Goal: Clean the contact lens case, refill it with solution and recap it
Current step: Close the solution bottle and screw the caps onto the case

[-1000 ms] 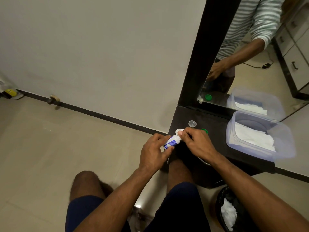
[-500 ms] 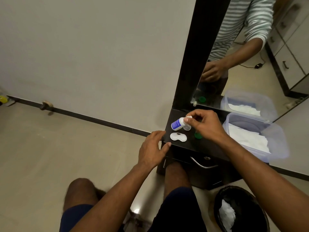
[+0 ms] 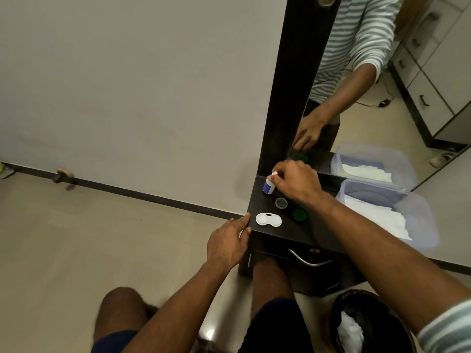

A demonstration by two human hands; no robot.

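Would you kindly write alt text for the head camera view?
A person's right hand holds a small solution bottle upright on a dark dresser top. Nearer lie an open white lens case, a clear cap and a green cap; the left hand rests at the edge.

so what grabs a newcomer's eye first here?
The white lens case lying open near the dark shelf's front left corner, caps off: one clear, one green, behind it. Further back, the right hand has the small solution bottle in its grip.

Right hand [image 3: 297, 183] hides the bottle [image 3: 268, 186] tip.
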